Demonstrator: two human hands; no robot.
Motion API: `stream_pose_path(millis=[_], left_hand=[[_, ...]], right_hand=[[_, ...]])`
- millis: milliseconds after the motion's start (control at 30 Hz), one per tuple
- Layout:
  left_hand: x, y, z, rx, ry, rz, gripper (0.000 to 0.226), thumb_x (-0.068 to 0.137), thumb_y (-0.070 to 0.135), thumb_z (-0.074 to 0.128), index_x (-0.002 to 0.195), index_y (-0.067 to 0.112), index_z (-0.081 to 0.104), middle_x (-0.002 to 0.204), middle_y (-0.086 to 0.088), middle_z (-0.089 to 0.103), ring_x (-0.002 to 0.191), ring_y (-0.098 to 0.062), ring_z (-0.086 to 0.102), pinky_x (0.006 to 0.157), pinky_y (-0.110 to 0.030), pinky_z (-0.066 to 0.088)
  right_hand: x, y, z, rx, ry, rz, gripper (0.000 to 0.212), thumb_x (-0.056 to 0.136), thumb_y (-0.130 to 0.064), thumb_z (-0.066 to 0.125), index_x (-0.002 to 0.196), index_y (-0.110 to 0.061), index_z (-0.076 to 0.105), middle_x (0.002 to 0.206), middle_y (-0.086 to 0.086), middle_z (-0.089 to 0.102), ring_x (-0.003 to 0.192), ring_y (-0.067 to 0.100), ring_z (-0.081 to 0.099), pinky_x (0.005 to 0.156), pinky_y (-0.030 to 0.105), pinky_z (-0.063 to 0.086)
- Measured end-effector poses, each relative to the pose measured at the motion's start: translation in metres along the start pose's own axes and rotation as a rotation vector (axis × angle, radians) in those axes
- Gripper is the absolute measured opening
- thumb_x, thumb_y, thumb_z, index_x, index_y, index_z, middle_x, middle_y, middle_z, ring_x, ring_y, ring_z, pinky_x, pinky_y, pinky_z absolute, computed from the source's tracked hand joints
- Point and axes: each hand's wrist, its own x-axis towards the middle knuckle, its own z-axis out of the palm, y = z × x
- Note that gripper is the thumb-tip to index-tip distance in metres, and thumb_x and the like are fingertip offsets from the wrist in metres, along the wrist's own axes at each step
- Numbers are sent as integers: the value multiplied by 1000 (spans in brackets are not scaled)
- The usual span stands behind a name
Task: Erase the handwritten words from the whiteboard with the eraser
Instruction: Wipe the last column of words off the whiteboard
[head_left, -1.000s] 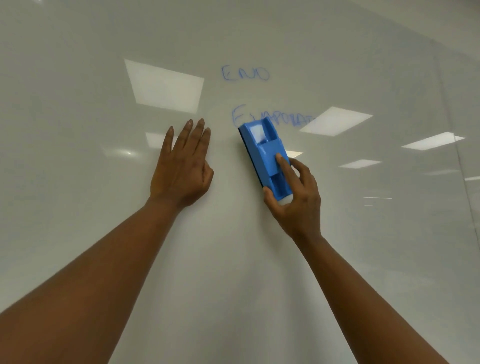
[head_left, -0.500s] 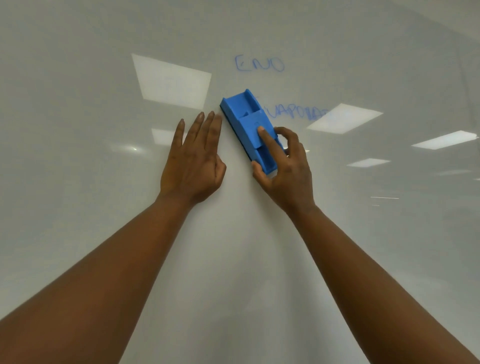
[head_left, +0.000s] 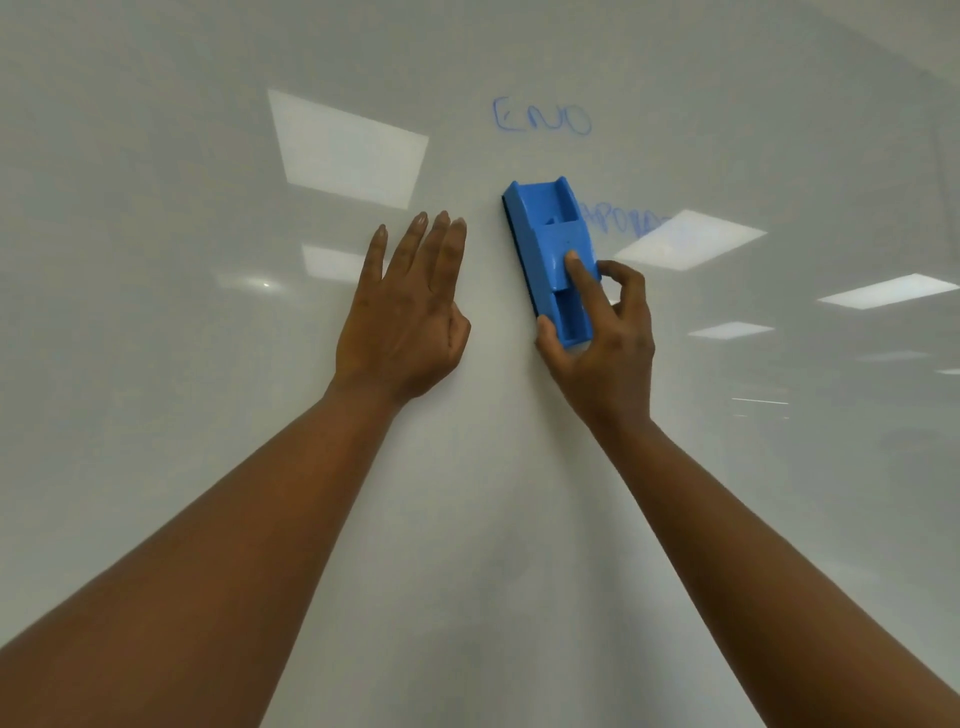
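Note:
A blue plastic eraser (head_left: 550, 244) lies flat against the whiteboard (head_left: 467, 519), its dark felt face on the surface. My right hand (head_left: 602, 343) grips its lower half, index finger on top, thumb at the left edge. The eraser covers the start of the lower blue word (head_left: 623, 223), whose remaining letters show to its right. A second blue word (head_left: 543, 119) stands above the eraser, untouched. My left hand (head_left: 410, 322) rests flat on the board just left of the eraser, fingers straight and pointing up.
The glossy whiteboard fills the view and reflects several ceiling light panels (head_left: 348, 145). A vertical seam or edge (head_left: 940, 171) runs down the far right of the board.
My right hand has slid the eraser up and across the lower word; its first letters are gone or covered. The left hand stays flat on the board.

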Motion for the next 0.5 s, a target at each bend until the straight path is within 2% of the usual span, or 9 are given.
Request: stream_pose_path(millis=[167, 300, 400, 500], left_hand=[[1, -1, 0, 43, -23, -7, 64, 86, 24, 25, 147, 3, 21, 153, -15, 25, 142, -29, 20, 117, -47, 9], [2, -2, 1, 70, -49, -7, 65, 87, 27, 21, 148, 6, 18, 155, -13, 20, 144, -27, 16, 117, -45, 6], [2, -2, 1, 69, -53, -11, 65, 87, 27, 21, 148, 6, 16, 155, -13, 19, 144, -27, 15, 118, -45, 6], [2, -1, 0, 68, -48, -13, 65, 87, 27, 21, 148, 4, 17, 154, -14, 21, 143, -28, 17, 118, -46, 8]], right_hand=[[24, 3, 0, -37, -38, -44, 57, 82, -23, 65, 135, -14, 45, 128, 17, 44, 108, 29, 48, 80, 24, 39], [32, 9, 1, -28, 4, 66, 58, 84, -24, 63, 137, -16, 41, 132, 15, 40, 113, 27, 45, 84, 24, 38], [26, -3, 7, -16, 50, 117, 59, 83, -24, 64, 137, -14, 42, 130, 16, 41, 110, 27, 47, 83, 23, 37], [19, -19, 14, -27, 27, 26, 61, 82, -24, 66, 136, -11, 42, 129, 20, 42, 109, 29, 47, 82, 22, 35]])
